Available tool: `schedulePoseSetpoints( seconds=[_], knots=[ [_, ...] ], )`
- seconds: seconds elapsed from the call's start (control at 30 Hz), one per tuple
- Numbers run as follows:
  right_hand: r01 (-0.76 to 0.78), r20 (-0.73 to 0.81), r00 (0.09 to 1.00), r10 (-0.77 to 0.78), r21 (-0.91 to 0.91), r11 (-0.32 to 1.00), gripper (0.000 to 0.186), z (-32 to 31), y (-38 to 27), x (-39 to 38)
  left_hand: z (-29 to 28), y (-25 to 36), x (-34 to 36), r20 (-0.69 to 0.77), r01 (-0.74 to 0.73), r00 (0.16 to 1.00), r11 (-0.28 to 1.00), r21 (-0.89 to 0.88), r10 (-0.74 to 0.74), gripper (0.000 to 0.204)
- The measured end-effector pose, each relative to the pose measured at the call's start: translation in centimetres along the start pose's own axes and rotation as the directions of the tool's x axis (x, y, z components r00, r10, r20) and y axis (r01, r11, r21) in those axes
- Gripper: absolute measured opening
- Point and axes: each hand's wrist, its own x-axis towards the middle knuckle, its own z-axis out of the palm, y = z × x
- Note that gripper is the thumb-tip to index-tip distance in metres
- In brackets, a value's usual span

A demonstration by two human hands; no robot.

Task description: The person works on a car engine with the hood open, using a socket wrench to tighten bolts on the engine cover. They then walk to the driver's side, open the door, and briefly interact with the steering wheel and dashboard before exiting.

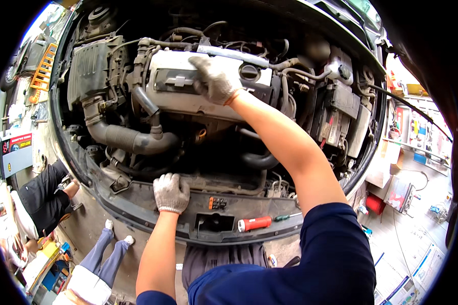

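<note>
In a workshop, over an open engine bay, the gloved right hand [215, 77] lies spread flat on the silver engine cover [180, 89], grasping nothing, while the gloved left hand [171, 192] rests loosely curled on the front panel [229, 216] near a red screwdriver [257, 222].
</note>
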Motion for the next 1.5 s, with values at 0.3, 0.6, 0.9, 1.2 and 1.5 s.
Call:
schedulePoseSetpoints(
  seconds=[0.3, 0.6, 0.9, 1.2, 1.5],
  knots=[
    [-0.283, 0.503, 0.363, 0.784, -0.742, 0.607, 0.031, -14.4, 1.9, -10.0, 0.4, 0.7, -0.3, -0.007, -0.018, 1.0, 0.999, -0.042, 0.018, 0.012],
    [-0.634, 0.469, 0.312, 0.826, -0.545, 0.549, 0.047, -12.1, 6.3, -9.6, -4.3, 1.8, 22.8, -0.394, -0.191, 0.91, 0.974, -0.118, 0.13, 0.042],
    [-0.856, 0.481, 0.267, 0.835, -0.28, 0.434, 0.045, -12.9, 5.0, -10.1, 5.2, -0.6, 28.0, -0.472, -0.074, 0.879, 0.997, 0.012, 0.071, 0.071],
    [-0.777, 0.496, 0.348, 0.795, -0.321, 0.541, 0.039, -13.1, 5.6, -10.4, 5.5, -0.2, 28.1, -0.504, -0.1, 0.855, 0.993, 0.069, 0.122, 0.068],
    [-0.733, 0.459, 0.33, 0.825, -0.426, 0.531, 0.051, -10.8, 5.2, -9.0, 5.2, -2.1, 28.4, -0.281, 0.067, 0.96, 0.954, 0.293, 0.019, 0.087]
  ],
)
